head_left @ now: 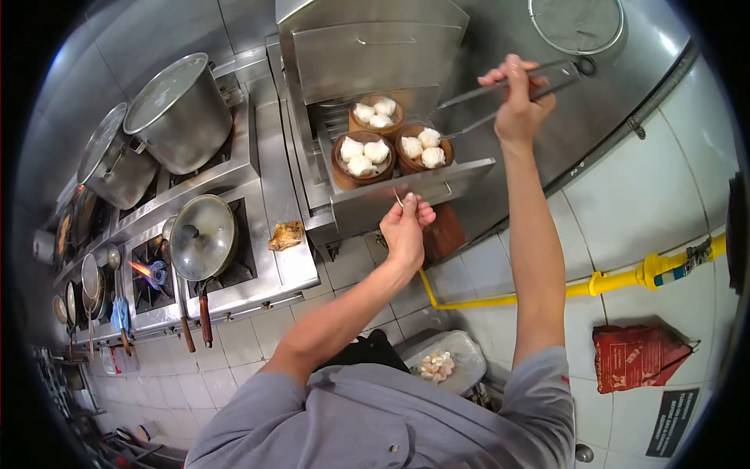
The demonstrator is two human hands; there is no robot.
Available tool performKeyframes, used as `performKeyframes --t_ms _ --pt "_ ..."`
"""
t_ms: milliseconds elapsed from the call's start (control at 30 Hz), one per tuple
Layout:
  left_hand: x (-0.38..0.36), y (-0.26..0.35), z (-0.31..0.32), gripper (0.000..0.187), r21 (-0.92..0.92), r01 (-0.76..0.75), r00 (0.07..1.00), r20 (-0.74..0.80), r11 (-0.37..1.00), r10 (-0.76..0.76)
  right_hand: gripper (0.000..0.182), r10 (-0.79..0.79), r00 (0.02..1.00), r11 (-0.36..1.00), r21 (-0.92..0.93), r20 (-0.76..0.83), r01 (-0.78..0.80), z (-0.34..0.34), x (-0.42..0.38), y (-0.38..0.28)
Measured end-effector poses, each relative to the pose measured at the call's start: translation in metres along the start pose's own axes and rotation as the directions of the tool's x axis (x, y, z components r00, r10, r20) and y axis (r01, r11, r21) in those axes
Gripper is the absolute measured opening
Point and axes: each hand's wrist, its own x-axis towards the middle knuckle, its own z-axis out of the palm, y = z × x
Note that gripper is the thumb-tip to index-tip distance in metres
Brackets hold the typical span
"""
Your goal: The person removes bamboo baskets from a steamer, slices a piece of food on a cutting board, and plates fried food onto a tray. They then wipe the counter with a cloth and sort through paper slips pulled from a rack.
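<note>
My left hand [408,227] is closed around the handle at the front of a pulled-out steel steamer drawer [461,181]. Inside the drawer stand three round bamboo steamer baskets, each holding several white dumplings: a rear basket [360,125], a front left basket [353,181] and a front right basket [406,166]. My right hand [522,102] grips a pair of metal tongs [478,97] above and to the right of the drawer. The tongs' arms are spread, with their tips near the front right basket and nothing between them.
On the left a stove [266,234] carries two large pots [180,117], a lidded pan [205,234] and a lit burner [150,272]. A round strainer [576,22] lies at the upper right. A yellow pipe [508,300] runs along the wall; a lined bin [469,348] stands below.
</note>
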Motion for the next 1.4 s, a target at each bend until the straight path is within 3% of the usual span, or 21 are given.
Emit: performKeyframes --t_ms 67,133,300,400,600,900,1000,1400 --pt "-0.018 -0.005 -0.001 0.023 -0.013 0.016 1.0 0.001 1.0 -0.016 0.014 0.044 0.998 0.994 -0.098 0.047 -0.039 0.014 -0.003 0.011" --pt "-0.028 -0.009 -0.004 0.025 -0.01 0.027 1.0 0.016 1.0 -0.027 0.017 0.066 0.99 0.997 -0.045 0.127 -0.061 0.024 -0.006 0.034" --pt "-0.033 -0.009 -0.007 0.025 0.016 0.049 0.999 0.014 0.999 -0.049 0.021 0.178 0.947 0.981 -0.124 0.267 -0.15 0.033 -0.013 0.066" --pt "-0.033 -0.006 -0.005 0.025 0.015 0.057 0.998 0.005 0.998 -0.057 0.012 0.168 0.941 0.976 -0.185 0.293 -0.117 0.035 -0.01 0.069" --pt "-0.033 -0.01 -0.007 0.024 -0.012 0.051 0.999 0.004 0.999 -0.051 0.01 0.201 0.928 0.974 -0.167 0.313 -0.154 0.038 -0.008 0.081" --pt "-0.044 -0.007 -0.009 0.024 0.017 0.065 0.998 0.004 0.998 -0.065 0.027 0.331 0.929 0.938 -0.163 0.167 -0.305 0.04 -0.008 0.087" --pt "-0.044 -0.008 -0.009 0.025 0.018 0.064 0.998 0.005 0.998 -0.064 0.027 0.299 0.932 0.947 -0.188 0.205 -0.262 0.035 -0.007 0.075" --pt "-0.044 -0.016 -0.014 0.028 0.024 0.002 0.998 0.062 1.0 -0.004 0.026 0.168 0.91 0.983 0.001 0.379 -0.182 0.038 0.043 0.023"
